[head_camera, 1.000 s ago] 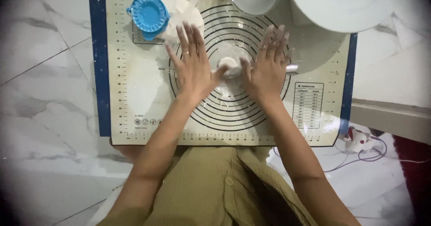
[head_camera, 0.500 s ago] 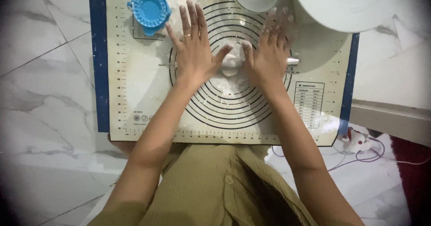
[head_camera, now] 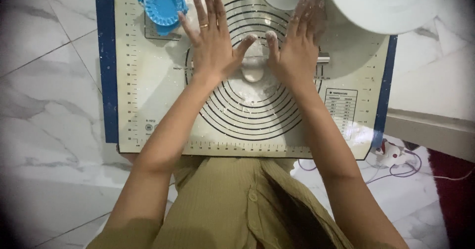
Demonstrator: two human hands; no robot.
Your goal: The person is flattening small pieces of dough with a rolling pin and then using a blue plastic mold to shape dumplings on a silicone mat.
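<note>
Marble floor, one baking mat [head_camera: 148, 95]: two flat, spread hands [head_camera: 213, 41] [head_camera: 296, 46] press one dough piece [head_camera: 253, 70].

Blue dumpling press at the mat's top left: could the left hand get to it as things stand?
Probably yes. The blue dumpling press lies just beside the left hand, nothing between them; that hand lies flat, palm down.

Blue dumpling press [head_camera: 162, 4], cream blue-edged mat [head_camera: 148, 90] — black rings — white dough [head_camera: 253, 70].
</note>
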